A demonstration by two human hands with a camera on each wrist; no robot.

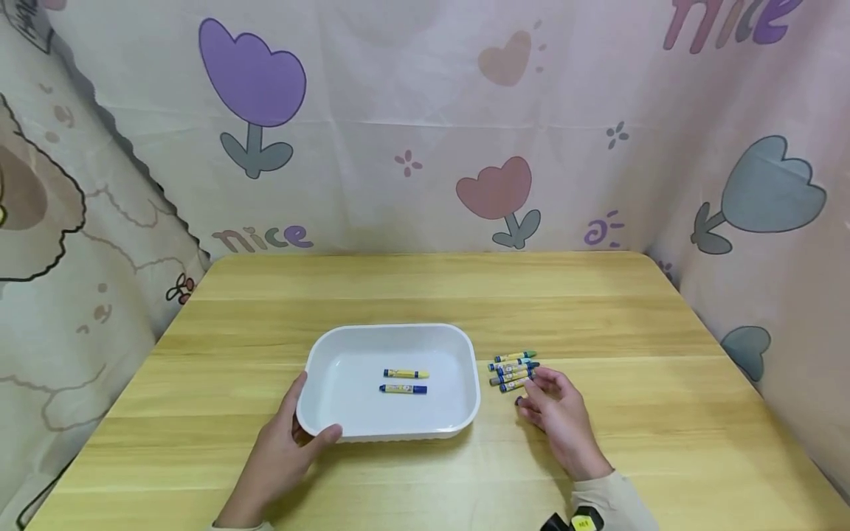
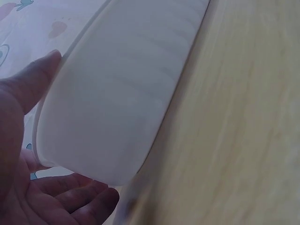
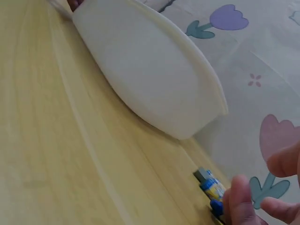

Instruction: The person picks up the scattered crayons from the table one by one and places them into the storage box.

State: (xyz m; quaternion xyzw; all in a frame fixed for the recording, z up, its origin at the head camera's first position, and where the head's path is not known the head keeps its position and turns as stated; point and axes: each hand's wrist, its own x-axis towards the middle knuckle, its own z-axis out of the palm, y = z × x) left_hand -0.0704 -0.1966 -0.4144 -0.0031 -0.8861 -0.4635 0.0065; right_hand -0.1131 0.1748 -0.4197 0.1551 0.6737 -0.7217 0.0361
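A shallow white plastic tray [image 1: 388, 436] sits on the wooden table with a yellow crayon [image 1: 406, 374] and a dark blue crayon [image 1: 403, 389] inside. My left hand [image 1: 282, 450] grips its near-left corner, the thumb on the rim; the left wrist view shows the fingers beside the tray wall [image 2: 108, 103]. My right hand [image 1: 561, 417] is at a group of crayons [image 1: 511, 367] right of the tray. Its fingertips [image 3: 241, 199] partly cover them, and the thumb is apart. One dark crayon end [image 1: 519, 401] shows beside the fingers; the rest of it is hidden.
The wooden table [image 1: 199, 413] reaches back to a hanging cloth [image 1: 398, 88] printed with flowers. More printed cloth hangs at both sides. A black and yellow device [image 1: 583, 521] sits on the right wrist.
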